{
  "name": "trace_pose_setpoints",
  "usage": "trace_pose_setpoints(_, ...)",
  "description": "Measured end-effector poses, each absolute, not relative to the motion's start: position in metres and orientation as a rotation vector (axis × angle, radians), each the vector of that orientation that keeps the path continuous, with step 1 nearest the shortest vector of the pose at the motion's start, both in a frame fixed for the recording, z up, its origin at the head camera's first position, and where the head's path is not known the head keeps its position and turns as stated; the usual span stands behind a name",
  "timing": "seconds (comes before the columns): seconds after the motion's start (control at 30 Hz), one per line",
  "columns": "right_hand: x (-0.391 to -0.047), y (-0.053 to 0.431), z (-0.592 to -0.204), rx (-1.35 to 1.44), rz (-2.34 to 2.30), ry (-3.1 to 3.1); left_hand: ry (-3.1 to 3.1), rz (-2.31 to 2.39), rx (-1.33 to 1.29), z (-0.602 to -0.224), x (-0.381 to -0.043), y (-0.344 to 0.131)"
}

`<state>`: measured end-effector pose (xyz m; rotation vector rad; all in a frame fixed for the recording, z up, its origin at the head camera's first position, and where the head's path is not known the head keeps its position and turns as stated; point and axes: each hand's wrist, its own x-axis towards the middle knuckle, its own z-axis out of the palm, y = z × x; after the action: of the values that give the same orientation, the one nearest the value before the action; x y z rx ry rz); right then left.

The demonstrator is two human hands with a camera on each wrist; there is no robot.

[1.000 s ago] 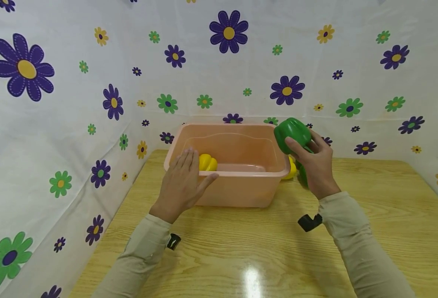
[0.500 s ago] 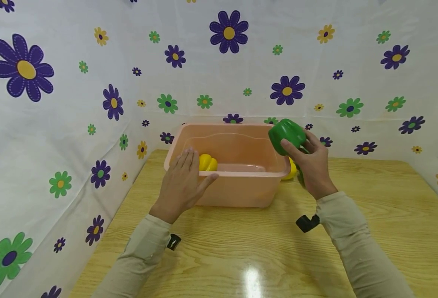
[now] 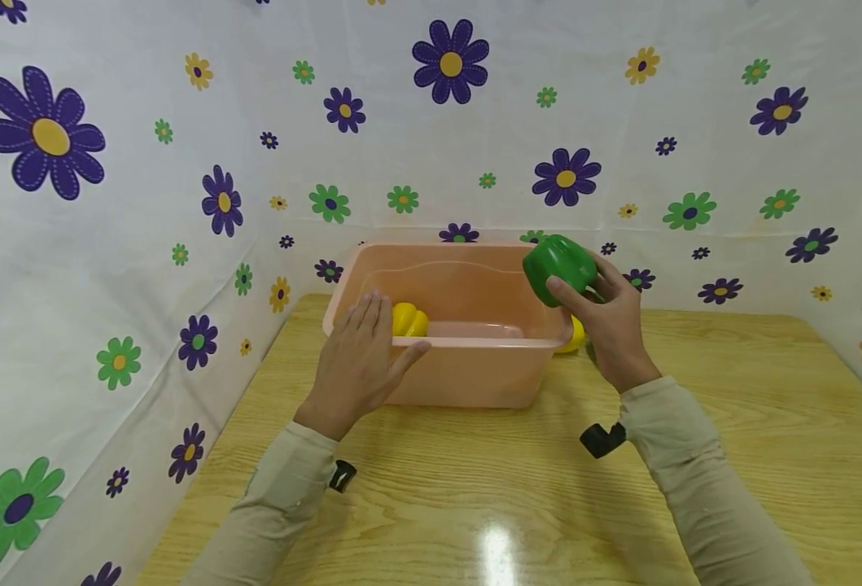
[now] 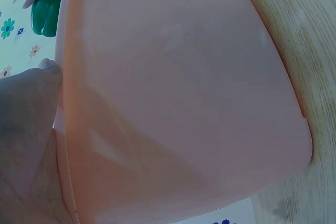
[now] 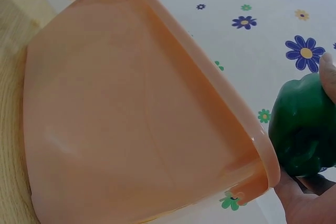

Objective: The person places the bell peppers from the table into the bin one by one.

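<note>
My right hand (image 3: 610, 325) grips a green bell pepper (image 3: 558, 268) above the right rim of the peach plastic tub (image 3: 460, 374). In the right wrist view the green bell pepper (image 5: 302, 124) shows beside the tub's corner, thumb on one side. My left hand (image 3: 353, 362) lies over the tub's front-left rim with straight fingers, the thumb stretched along the front edge. Inside the tub, a yellow bell pepper (image 3: 409, 320) sits just right of those fingers. The left wrist view shows the tub's outer wall (image 4: 184, 87) below that hand.
Behind the tub's right end, a second yellow bell pepper (image 3: 573, 335) lies on the wooden table (image 3: 431, 480). A bit of another green thing (image 3: 592, 352) shows beside it, mostly hidden by my right hand. A flower-printed white cloth (image 3: 504, 122) hangs behind and at the left.
My right hand has carried the green bell pepper a little to the left, toward the tub's opening. My left hand has stayed on the rim.
</note>
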<state>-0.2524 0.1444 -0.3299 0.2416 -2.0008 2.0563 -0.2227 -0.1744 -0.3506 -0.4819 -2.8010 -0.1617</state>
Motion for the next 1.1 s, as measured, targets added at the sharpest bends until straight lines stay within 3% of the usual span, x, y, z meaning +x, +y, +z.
trace_pose_setpoints(1.1, -0.252, 0.146, -0.32, 0.218, 2.0, -2.109, -2.806, -0.145, -0.492, -0.348, -0.222, -0.174)
